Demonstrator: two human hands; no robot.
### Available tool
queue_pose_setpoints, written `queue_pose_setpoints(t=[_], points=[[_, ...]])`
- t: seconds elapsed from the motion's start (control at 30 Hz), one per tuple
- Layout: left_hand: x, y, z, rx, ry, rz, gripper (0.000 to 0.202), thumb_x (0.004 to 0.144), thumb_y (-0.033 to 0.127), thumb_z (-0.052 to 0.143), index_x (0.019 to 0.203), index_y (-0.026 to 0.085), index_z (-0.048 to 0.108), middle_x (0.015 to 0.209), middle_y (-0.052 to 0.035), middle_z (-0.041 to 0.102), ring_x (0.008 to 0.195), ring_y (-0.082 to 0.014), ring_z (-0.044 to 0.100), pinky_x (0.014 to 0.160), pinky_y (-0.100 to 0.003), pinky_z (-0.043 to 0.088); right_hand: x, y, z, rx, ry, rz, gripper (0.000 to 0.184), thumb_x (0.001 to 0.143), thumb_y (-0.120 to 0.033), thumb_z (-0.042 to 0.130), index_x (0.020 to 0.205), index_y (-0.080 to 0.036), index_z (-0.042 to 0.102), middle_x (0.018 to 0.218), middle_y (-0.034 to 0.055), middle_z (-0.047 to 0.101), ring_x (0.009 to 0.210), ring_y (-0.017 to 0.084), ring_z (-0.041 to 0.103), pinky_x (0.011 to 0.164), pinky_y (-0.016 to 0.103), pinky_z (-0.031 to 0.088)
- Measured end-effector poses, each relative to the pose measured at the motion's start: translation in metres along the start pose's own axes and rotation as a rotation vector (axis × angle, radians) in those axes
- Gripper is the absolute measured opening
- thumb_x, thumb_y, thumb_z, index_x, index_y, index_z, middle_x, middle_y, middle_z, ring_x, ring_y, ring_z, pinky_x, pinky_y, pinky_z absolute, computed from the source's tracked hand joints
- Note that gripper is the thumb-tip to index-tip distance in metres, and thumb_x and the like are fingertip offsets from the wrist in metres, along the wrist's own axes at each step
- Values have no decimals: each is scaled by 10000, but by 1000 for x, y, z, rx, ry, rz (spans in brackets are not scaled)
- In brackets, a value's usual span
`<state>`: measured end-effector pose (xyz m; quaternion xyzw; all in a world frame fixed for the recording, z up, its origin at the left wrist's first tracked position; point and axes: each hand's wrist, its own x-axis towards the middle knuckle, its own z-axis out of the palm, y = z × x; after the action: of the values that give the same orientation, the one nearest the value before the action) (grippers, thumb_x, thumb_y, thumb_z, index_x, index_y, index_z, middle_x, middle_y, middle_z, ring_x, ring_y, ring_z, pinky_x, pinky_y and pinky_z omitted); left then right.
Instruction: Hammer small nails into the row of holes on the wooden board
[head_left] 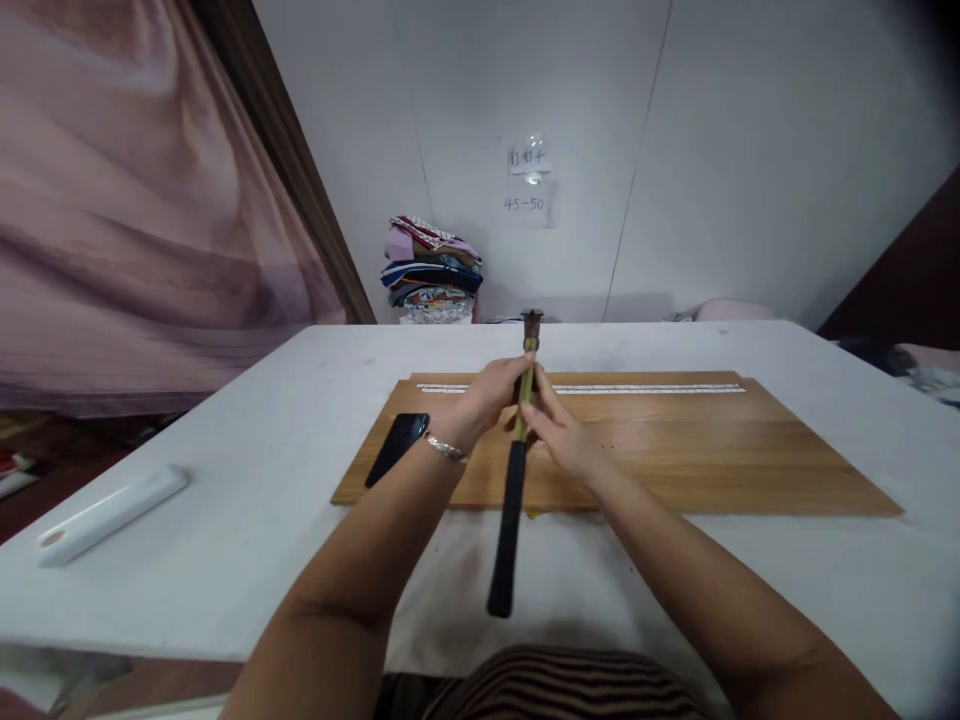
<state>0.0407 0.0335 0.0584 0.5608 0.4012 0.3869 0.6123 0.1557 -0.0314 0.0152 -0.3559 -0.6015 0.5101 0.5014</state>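
A hammer [516, 460] is held in both hands above the near part of a wooden board [675, 450], its head pointing away toward the wall [712, 180] and its black grip slanting back toward the person. The left hand [491, 392] has its fingers closed around the shaft below the head; the right hand [559, 425] has its fingers curled on the shaft just lower, above the grip. A bracelet [447, 447] circles the left wrist. The board lies flat on the white desk [255, 450], with pale marked strips [637, 389] along its far side and a dark phone [401, 440] on its left end. Farther left rests a white elongated object [112, 515]; folded cloths [433, 270] stand stacked near the wall.
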Motion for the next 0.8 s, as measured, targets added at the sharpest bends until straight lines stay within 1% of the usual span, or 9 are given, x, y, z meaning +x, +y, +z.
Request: queue_pose_setpoints(t=[0.07, 0.1, 0.17, 0.2, 0.27, 0.37, 0.43, 0.6, 0.8], points=[[-7, 2, -17, -19, 40, -17, 277, 826, 407, 539, 774, 137, 567, 585, 9, 518, 489, -79, 479, 484, -204, 401, -24, 12, 1, -80, -106, 7, 681, 896, -348, 522, 1486, -306, 185, 892, 6, 644, 693, 141, 577, 578, 250, 489], [-12, 3, -25, -14, 49, -35, 275, 832, 401, 528, 824, 130, 578, 605, 11, 515, 491, -74, 471, 487, -205, 396, -38, 21, 1, -110, -185, 24, 626, 903, -324, 502, 1472, -301, 243, 870, -1, 640, 656, 130, 566, 583, 253, 485], [-25, 0, -39, 28, 48, -73, 299, 839, 408, 513, 898, 124, 585, 600, 29, 473, 455, -54, 406, 448, -195, 327, -66, 42, 0, -132, -311, 59, 419, 877, -285, 517, 1291, -231, 552, 689, -12, 618, 512, 104, 514, 500, 228, 449], [-33, -2, -43, 52, 37, -97, 316, 840, 421, 511, 931, 127, 584, 596, 40, 452, 439, -45, 367, 432, -192, 287, -78, 53, 0, -174, -380, 71, 353, 885, -273, 490, 1206, -213, 624, 643, -15, 602, 487, 95, 494, 471, 209, 423], [-48, -9, -48, 107, 24, -189, 358, 836, 457, 513, 947, 123, 582, 607, 40, 441, 446, -41, 352, 430, -194, 247, -95, 73, -2, -282, -380, 27, 296, 879, -252, 478, 1055, -175, 703, 591, -9, 590, 486, 92, 486, 473, 198, 397], [-67, -24, -44, 139, 49, -320, 421, 816, 512, 520, 949, 115, 573, 619, 39, 437, 451, -43, 351, 433, -204, 238, -104, 93, -6, -377, -311, -56, 275, 862, -242, 487, 970, -158, 726, 616, 21, 640, 520, 113, 533, 508, 213, 418], [-74, -36, -39, 128, 22, -371, 457, 801, 544, 527, 973, 121, 561, 629, 43, 441, 455, -45, 354, 431, -204, 230, -103, 98, -11, -415, -257, -58, 275, 858, -228, 482, 957, -155, 727, 665, 43, 676, 562, 132, 579, 555, 230, 450], [-69, -60, -34, 125, -1, -453, 493, 785, 585, 522, 972, 131, 560, 613, 60, 433, 438, -39, 343, 417, -192, 225, -99, 100, -21, -434, -379, -10, 281, 826, -182, 488, 965, -149, 730, 759, 70, 725, 649, 162, 651, 626, 246, 493], [-59, -70, -32, 150, -9, -525, 526, 786, 612, 498, 977, 130, 590, 631, 49, 464, 443, -49, 357, 421, -199, 262, -99, 100, -25, -388, -388, 60, 311, 832, -193, 486, 1026, -131, 721, 839, 103, 746, 737, 197, 691, 679, 275, 527]])
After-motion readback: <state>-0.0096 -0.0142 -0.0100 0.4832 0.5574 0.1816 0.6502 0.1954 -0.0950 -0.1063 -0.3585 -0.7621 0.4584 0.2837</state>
